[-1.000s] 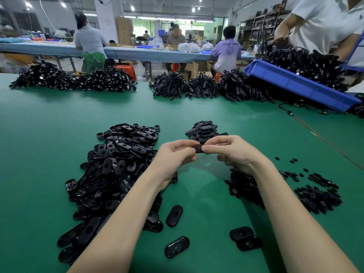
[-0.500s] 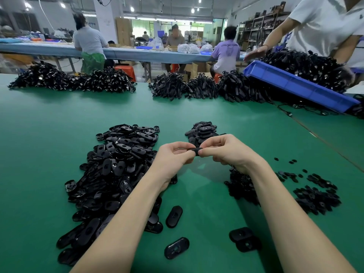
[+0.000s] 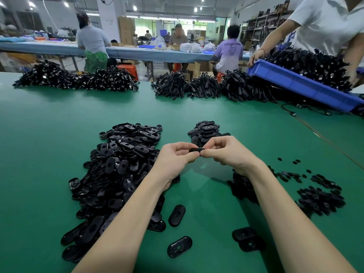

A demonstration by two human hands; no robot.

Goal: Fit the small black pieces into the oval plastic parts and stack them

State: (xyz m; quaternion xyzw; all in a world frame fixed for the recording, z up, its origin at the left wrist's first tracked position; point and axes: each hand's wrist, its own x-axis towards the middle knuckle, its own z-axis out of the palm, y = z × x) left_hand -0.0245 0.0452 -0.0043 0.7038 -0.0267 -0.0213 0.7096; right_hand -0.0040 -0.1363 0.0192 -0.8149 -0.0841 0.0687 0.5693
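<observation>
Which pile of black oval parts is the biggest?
The big heap of oval parts beside the left forearm is the biggest; the stack beyond the hands is much smaller.

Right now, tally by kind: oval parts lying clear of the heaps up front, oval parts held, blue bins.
loose oval parts: 4
held oval part: 1
blue bin: 1
Total: 6

The standing person's hand (image 3: 256, 57) now grasps the blue bin's (image 3: 299, 83) rim.

Glossy black plastic oval parts (image 3: 118, 170) on a matt green table (image 3: 49, 134).
</observation>
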